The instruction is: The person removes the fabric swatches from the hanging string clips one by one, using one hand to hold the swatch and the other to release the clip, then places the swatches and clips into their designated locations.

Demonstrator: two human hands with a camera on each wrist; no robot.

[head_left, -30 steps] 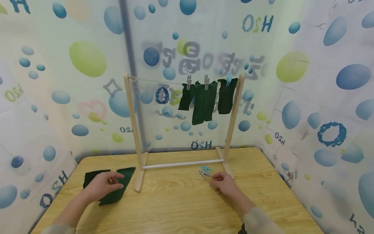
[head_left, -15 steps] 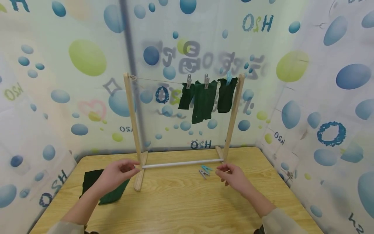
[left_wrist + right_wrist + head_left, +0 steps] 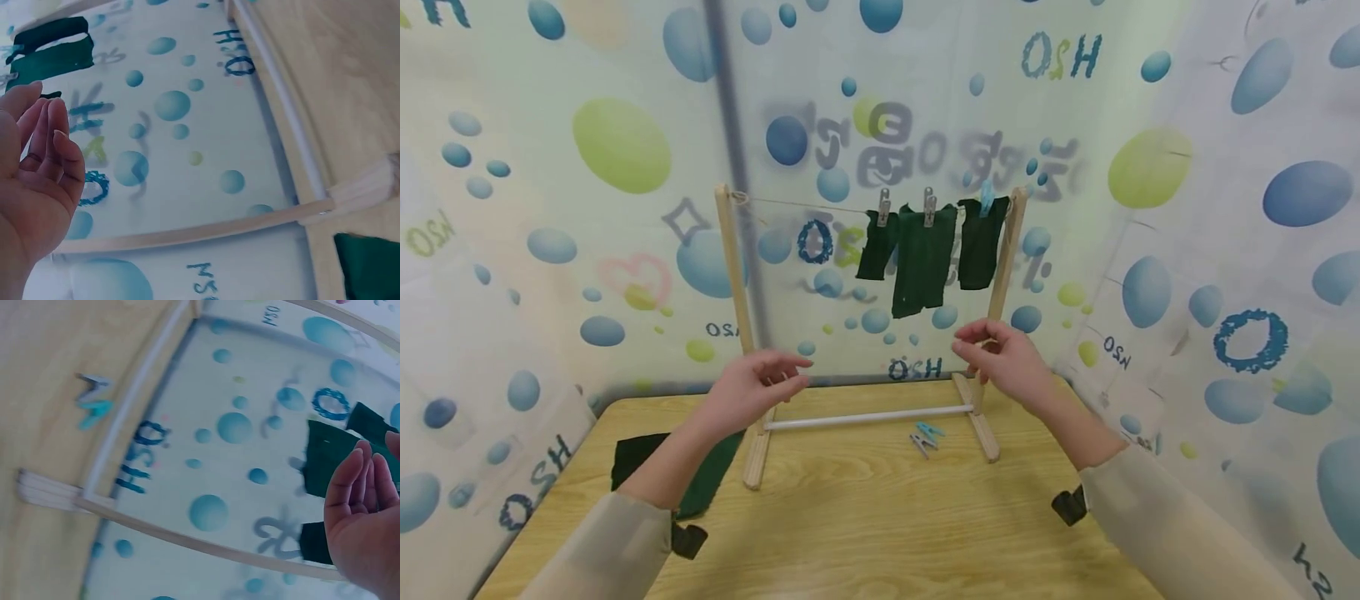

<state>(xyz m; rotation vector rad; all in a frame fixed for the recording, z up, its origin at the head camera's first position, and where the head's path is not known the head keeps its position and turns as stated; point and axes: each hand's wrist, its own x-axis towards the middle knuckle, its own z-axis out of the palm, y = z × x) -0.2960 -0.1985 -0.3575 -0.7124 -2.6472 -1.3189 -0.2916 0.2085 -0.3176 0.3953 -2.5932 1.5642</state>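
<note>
My left hand is raised in front of the left post of a small wooden drying rack, fingers loosely bent and holding nothing. By the right post, my right hand hovers below the hung cloths, its fingers relaxed around bare air. Three dark green cloth pieces hang at the right of the string: a small one, a long one and another. Two grey clothespins and a blue clothespin pin them. On the table, green cloth lies partly hidden behind my left forearm.
A grey clothespin and a blue clothespin lie on the wooden table, in front of the rack's white bottom bar. Bubble-patterned curtains enclose the back and sides. The string's left half carries no cloth.
Both hands have risen from near the table toward the rack. The left hand has also moved right, away from the cloth lying there. Cloths and clothespins have stayed put.
</note>
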